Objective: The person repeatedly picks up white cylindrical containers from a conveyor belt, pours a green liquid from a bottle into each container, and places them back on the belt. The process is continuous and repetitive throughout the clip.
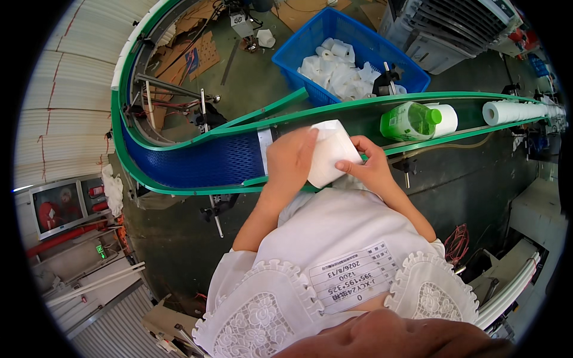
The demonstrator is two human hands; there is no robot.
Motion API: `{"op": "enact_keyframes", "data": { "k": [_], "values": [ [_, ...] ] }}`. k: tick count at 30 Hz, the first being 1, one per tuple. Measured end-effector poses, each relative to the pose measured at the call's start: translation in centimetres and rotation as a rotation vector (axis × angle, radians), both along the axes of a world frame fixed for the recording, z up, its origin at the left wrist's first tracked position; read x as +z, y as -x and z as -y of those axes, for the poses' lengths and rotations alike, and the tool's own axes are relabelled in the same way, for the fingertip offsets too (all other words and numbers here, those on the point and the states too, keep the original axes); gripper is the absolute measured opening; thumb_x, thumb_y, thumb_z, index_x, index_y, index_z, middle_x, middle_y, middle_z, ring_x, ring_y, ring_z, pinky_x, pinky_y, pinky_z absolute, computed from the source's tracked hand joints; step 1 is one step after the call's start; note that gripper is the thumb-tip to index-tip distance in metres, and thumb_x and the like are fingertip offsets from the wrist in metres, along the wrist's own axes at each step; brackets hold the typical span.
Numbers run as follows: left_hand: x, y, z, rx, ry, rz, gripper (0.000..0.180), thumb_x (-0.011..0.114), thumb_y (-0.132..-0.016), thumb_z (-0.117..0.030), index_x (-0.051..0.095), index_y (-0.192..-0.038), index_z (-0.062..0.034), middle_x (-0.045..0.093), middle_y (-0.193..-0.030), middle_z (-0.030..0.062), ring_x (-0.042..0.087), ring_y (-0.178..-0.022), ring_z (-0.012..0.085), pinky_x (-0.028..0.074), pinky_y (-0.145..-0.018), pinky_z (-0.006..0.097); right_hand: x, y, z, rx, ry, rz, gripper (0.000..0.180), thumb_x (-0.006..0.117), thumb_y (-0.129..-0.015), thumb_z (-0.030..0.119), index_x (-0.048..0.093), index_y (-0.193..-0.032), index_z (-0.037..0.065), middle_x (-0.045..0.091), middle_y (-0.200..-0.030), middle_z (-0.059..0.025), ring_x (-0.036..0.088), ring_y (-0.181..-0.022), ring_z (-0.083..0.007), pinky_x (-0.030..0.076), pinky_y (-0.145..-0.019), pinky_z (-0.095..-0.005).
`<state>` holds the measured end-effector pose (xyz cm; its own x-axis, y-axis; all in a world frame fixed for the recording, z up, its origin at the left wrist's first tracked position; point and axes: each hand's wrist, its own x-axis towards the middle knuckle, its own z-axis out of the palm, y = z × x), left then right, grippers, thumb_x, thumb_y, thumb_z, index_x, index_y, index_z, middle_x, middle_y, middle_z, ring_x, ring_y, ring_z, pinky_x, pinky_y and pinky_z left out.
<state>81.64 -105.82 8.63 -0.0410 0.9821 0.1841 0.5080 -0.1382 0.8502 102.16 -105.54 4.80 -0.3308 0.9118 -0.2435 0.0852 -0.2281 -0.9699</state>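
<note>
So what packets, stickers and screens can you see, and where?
White wrapped roll: held in both hands at the belt.
Green bottle: lying on the belt, right.
White paper label: rectangle with dark print, on the white clothing.
Small screen: far left, reddish picture.

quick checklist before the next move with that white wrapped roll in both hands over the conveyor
1. Left hand grips the white wrapped paper roll: ok.
2. Right hand supports the roll's lower corner: ok.
3. Blue mesh conveyor belt to the left of the hands is bare: ok.
4. Green plastic bottle and another white roll lie close on the right: not ok for setting down there.
5. Wrap fully closed: cannot tell.
6. Blue plastic crate has room for more rolls: ok.
</note>
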Motion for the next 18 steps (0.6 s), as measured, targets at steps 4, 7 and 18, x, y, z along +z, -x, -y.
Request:
{"op": "enact_keyframes", "data": {
  "k": [4,7,18],
  "values": [
    [1.7,0.5,-0.4,0.102,0.179,0.193,0.029,0.053,-0.103,-0.024,0.066,-0.102,0.0017,0.066,-0.082,0.0130,0.056,-0.072,0.0145,0.047,-0.069,0.030,0.4,-0.3,0.8,-0.039,-0.262,0.015,0.034,0.086,-0.070,0.015,0.064,-0.093,0.004,0.055,-0.095,-0.0052,0.054,-0.086,-0.0153,0.045,-0.074,-0.0294],
    [1.5,0.8,0.1,0.112,0.176,0.319,0.030,0.051,-0.104,-0.024,0.065,-0.101,0.0016,0.066,-0.083,0.0104,0.055,-0.074,0.0113,0.046,-0.069,0.027,0.8,-0.4,1.5,-0.024,-0.281,0.069,0.036,0.087,-0.069,0.016,0.063,-0.091,0.002,0.055,-0.093,-0.0048,0.054,-0.084,-0.0156,0.044,-0.072,-0.0279],
    [1.9,-0.4,2.7,0.041,0.084,0.319,0.032,0.047,-0.106,-0.026,0.065,-0.099,0.0002,0.066,-0.084,0.0063,0.055,-0.072,0.0101,0.045,-0.066,0.025,1.8,0.3,2.3,-0.049,-0.023,0.098,0.071,0.088,-0.068,0.026,0.053,-0.124,0.000,0.070,-0.092,-0.0155,0.067,-0.082,-0.0251,0.051,-0.079,-0.0339]
  ]
}}
